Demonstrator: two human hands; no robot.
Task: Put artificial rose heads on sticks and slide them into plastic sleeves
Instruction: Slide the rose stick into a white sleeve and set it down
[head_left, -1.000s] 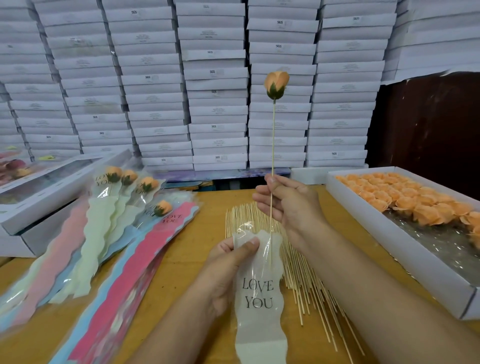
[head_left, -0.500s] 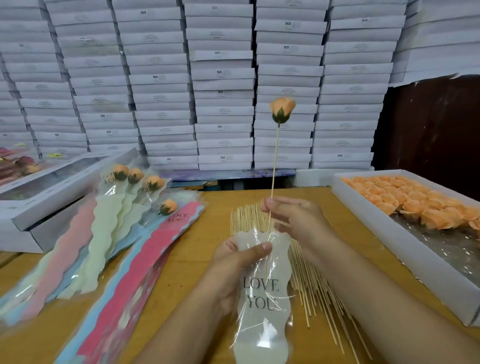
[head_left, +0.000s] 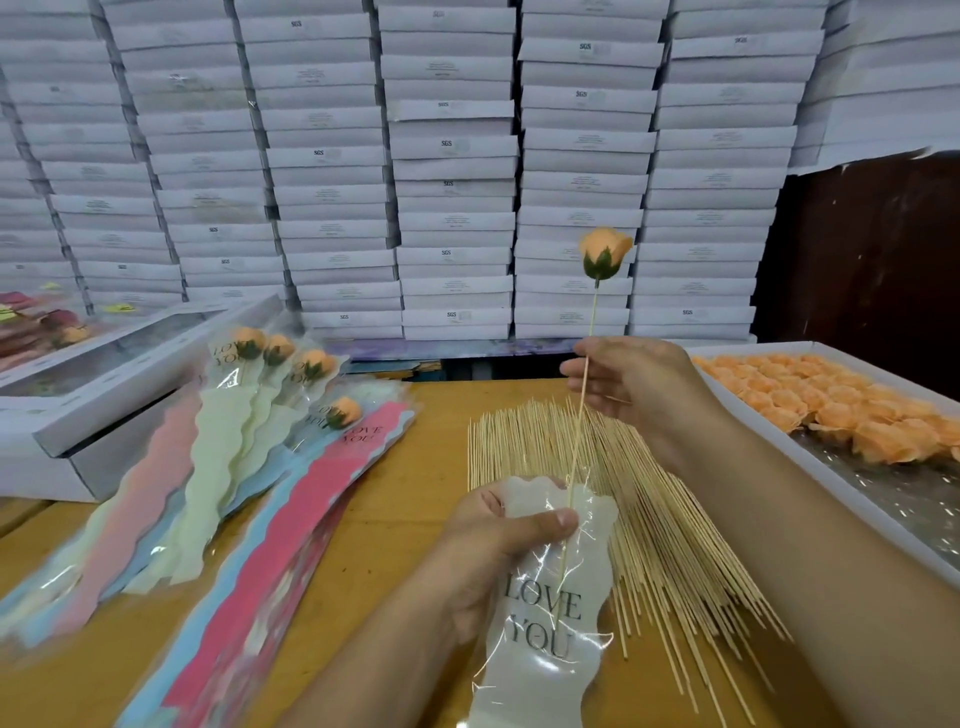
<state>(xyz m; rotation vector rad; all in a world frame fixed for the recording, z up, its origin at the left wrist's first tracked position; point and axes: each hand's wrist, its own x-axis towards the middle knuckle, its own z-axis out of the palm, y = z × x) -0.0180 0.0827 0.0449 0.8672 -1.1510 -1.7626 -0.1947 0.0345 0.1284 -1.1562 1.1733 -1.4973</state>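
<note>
An orange rose head (head_left: 603, 253) with a green base sits on top of a thin wooden stick (head_left: 577, 421). My right hand (head_left: 636, 382) pinches the stick partway up. The stick's lower end is inside the top of a clear plastic sleeve (head_left: 545, 613) printed "LOVE YOU". My left hand (head_left: 498, 540) grips the sleeve near its wavy mouth, thumb across the front. The sleeve lies over a spread of loose sticks (head_left: 649, 519) on the wooden table.
A white box (head_left: 831, 467) of orange rose heads (head_left: 831, 405) stands at the right. Several sleeved roses (head_left: 280, 353) and pastel sleeves (head_left: 291, 519) lie at the left, against white boxes (head_left: 104, 395). Stacked white boxes (head_left: 447, 171) wall the back.
The stick has slid lower into the sleeve, so the rose head has come down. My right hand has moved up and to the right along the stick.
</note>
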